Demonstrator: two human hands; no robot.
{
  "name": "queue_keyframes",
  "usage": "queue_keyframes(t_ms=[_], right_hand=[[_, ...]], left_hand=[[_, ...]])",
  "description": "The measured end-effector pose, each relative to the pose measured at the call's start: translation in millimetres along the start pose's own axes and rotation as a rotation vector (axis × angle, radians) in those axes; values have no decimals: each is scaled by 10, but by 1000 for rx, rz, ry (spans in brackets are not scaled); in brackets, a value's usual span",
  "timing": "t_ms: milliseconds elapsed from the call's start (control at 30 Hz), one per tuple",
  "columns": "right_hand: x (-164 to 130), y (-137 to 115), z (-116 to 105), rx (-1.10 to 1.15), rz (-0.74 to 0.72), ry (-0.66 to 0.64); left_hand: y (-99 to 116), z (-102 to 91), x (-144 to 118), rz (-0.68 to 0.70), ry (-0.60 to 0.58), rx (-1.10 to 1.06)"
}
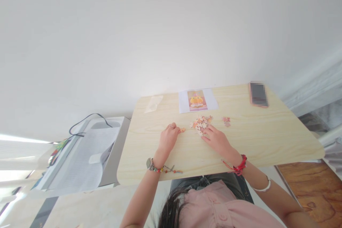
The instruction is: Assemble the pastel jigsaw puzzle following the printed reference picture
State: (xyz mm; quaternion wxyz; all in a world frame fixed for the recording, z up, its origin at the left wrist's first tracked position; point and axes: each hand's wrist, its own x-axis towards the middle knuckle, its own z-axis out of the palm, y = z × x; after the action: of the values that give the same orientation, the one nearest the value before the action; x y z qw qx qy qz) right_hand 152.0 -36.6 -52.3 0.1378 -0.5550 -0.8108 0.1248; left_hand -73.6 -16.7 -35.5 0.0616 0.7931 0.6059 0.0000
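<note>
Two hands rest on the bench (pixel 240 142). The left hand (pixel 167 139) is loosely curled, its fingertips touching one small orange puzzle piece (pixel 182 130) without closing on it. The right hand (pixel 217 140) lies flat and open, with its fingers on the near edge of the pile of pieces (pixel 201 124), at 12 o'clock from it.

I judge the pieces light, thin, stiff and easy to slide; a pinch at the edges suits them. The pile has no clear direction. Its long axis runs roughly left-right. At 12 o'clock lies the picture sheet (pixel 197 100), at 2 o'clock a phone (pixel 258 94).
</note>
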Motion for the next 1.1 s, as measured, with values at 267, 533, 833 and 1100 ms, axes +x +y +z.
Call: queue_keyframes(t_ms=[267, 533, 833, 1100], right_hand=[[9, -98, 144, -252, 4, -5], [-31, -2, 160, -169, -28, 31], [-73, 85, 111, 90, -96, 107], [-170, 47, -23, 58, -289, 259]], left_hand=[[212, -58, -65, 7, 22, -46], [488, 135, 90, 270, 2, -100], [554, 116, 99, 221, -9, -285], [519, 68, -2, 169, -96, -615]])
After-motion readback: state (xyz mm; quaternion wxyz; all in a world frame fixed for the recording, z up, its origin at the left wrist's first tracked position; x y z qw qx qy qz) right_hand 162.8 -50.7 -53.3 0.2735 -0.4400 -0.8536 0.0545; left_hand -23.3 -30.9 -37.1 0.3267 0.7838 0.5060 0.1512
